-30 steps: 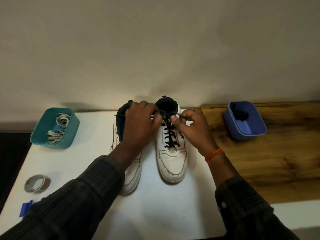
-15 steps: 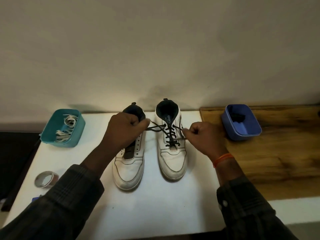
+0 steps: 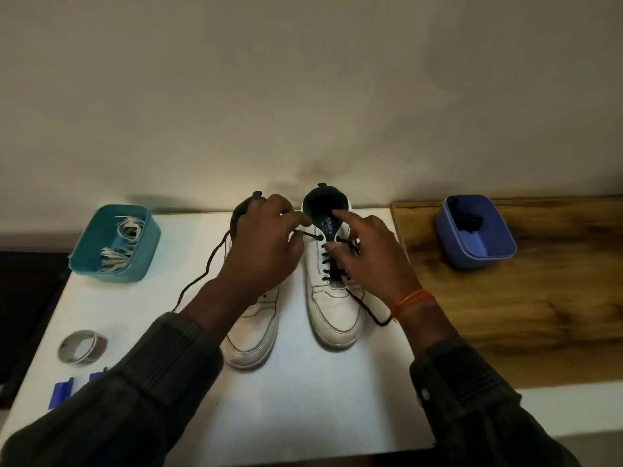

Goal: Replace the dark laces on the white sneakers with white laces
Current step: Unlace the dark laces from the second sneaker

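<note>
Two white sneakers stand side by side on the white table point(image 3: 303, 399), toes toward me. The right sneaker point(image 3: 333, 311) carries a dark lace point(image 3: 332, 264) through its eyelets. My left hand point(image 3: 263, 251) pinches the lace's left strand at the top eyelet; the loose end trails left over the table. My right hand point(image 3: 367, 257) pinches the lace at the upper right eyelets, index finger raised over the tongue; another loose end lies by my wrist. The left sneaker point(image 3: 253, 335) is partly hidden under my left hand and shows no lace.
A teal tub point(image 3: 91, 261) with white laces stands at the back left. A blue tub point(image 3: 495, 251) holding a dark lace sits on the wooden board point(image 3: 539, 315) at right. A tape roll point(image 3: 82, 347) and a blue object point(image 3: 60, 394) lie near the left edge.
The lace ends, pulled taut sideways half a second ago, now hang loose on the table. Both hands have moved back in to the top eyelets of the right sneaker.
</note>
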